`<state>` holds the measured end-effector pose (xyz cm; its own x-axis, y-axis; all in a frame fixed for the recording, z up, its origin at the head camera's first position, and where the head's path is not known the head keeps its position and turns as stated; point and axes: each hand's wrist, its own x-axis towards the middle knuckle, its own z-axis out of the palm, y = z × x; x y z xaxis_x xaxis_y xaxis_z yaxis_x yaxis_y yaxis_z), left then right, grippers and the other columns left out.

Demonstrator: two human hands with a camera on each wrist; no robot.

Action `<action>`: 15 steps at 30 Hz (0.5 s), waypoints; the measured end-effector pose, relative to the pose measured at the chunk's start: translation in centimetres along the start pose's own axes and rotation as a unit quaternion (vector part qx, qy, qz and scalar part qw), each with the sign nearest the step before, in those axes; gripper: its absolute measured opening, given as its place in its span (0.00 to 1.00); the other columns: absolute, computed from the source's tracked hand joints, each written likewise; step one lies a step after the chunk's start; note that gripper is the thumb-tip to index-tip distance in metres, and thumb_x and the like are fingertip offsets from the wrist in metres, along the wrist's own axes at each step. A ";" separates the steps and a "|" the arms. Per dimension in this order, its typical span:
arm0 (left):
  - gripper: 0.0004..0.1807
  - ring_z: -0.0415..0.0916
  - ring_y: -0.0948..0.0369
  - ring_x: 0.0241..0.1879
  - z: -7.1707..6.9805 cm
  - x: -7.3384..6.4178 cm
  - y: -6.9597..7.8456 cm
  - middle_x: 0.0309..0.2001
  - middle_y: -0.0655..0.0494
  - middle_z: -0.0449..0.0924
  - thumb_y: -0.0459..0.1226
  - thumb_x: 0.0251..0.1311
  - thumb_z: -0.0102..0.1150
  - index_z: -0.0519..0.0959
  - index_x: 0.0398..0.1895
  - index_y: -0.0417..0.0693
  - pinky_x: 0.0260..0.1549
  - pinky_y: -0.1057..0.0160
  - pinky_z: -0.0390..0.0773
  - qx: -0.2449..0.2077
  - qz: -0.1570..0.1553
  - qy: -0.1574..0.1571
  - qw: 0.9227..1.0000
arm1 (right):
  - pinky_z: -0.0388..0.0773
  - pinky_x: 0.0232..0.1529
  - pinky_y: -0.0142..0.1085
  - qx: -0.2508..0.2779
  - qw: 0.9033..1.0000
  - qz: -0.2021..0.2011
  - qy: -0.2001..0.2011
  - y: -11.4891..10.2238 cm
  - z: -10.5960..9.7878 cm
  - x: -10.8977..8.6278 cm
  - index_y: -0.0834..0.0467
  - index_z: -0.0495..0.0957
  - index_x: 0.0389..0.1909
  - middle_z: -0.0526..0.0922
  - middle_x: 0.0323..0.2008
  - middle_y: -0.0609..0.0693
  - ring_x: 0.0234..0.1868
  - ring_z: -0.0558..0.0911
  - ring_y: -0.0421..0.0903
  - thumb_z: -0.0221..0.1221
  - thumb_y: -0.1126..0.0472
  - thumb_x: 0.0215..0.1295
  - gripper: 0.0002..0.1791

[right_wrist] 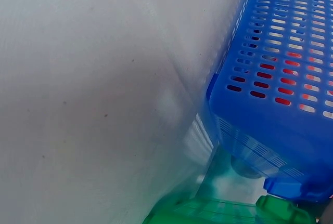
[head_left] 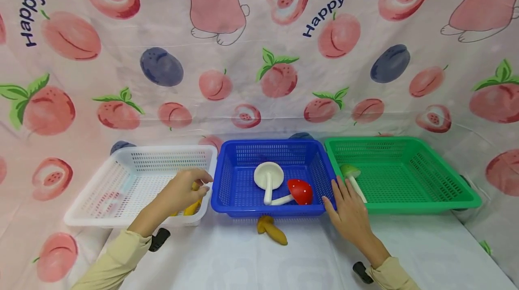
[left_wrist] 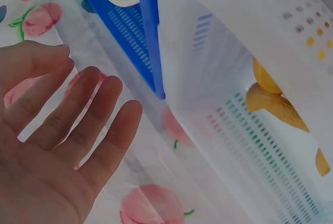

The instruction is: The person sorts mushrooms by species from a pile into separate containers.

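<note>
Over the right side of the white basket (head_left: 142, 150) hovers my left hand (head_left: 180, 191), fingers loosely bent with nothing between them. Yellow toy mushrooms (head_left: 192, 209) lie beneath it, partly hidden; a brownish-yellow toy mushroom (left_wrist: 273, 104) shows through the basket in the left wrist view. My right hand (head_left: 349, 213) spreads its fingers where the blue basket (head_left: 267, 211) meets the green basket (head_left: 421, 209), holding nothing. Inside the blue one are a white toy mushroom (head_left: 269, 177) and a red, white-spotted one (head_left: 300, 192). A green-capped toy mushroom (head_left: 350, 172) leans in the green basket's left side.
A brown toy mushroom (head_left: 272, 230) lies on the white tabletop (head_left: 243, 263) in front of the blue basket. All three baskets stand side by side against a fruit-patterned cloth (head_left: 251, 69). Their raised rims border one another.
</note>
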<state>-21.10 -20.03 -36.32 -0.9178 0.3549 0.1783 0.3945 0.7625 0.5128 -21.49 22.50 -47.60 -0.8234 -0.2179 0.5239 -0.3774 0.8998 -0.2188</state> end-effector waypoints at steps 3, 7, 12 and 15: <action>0.10 0.77 0.54 0.39 0.2 -0.3 0.6 0.40 0.48 0.82 0.28 0.55 0.60 0.82 0.40 0.39 0.39 0.55 0.80 -0.005 0.026 0.009 1.000 | 0.61 0.60 0.60 0.001 1.000 0.003 -0.002 0.0 0.0 0.1 0.70 0.64 0.64 0.62 0.66 0.66 0.66 0.59 0.67 0.49 0.47 0.69 0.34; 0.09 0.77 0.55 0.39 0.5 -0.7 1.7 0.40 0.50 0.82 0.28 0.54 0.61 0.82 0.40 0.40 0.36 0.59 0.80 -0.013 0.033 0.009 0.999 | 0.61 0.60 0.60 -0.001 1.000 0.004 -0.002 0.0 0.0 0.1 0.70 0.64 0.64 0.62 0.66 0.65 0.66 0.59 0.67 0.49 0.47 0.69 0.34; 0.09 0.77 0.58 0.39 1.1 -1.2 3.4 0.37 0.58 0.81 0.31 0.54 0.63 0.82 0.40 0.45 0.35 0.61 0.80 0.006 0.017 0.011 1.000 | 0.61 0.60 0.60 -0.003 1.000 0.002 -0.001 0.0 0.0 0.1 0.70 0.65 0.64 0.62 0.66 0.66 0.66 0.59 0.67 0.49 0.47 0.69 0.34; 0.09 0.77 0.59 0.39 1.7 -1.6 4.3 0.36 0.59 0.81 0.32 0.53 0.65 0.82 0.38 0.47 0.36 0.60 0.80 0.009 0.011 0.023 1.000 | 0.60 0.60 0.60 -0.002 1.000 0.001 -0.001 0.0 0.0 0.1 0.70 0.65 0.64 0.63 0.66 0.66 0.66 0.59 0.67 0.49 0.47 0.69 0.34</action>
<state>-17.89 -16.37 -35.78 -0.9101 0.3464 0.2274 0.4143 0.7653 0.4926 -21.58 22.45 -47.50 -0.8249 -0.2175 0.5217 -0.3742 0.9019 -0.2158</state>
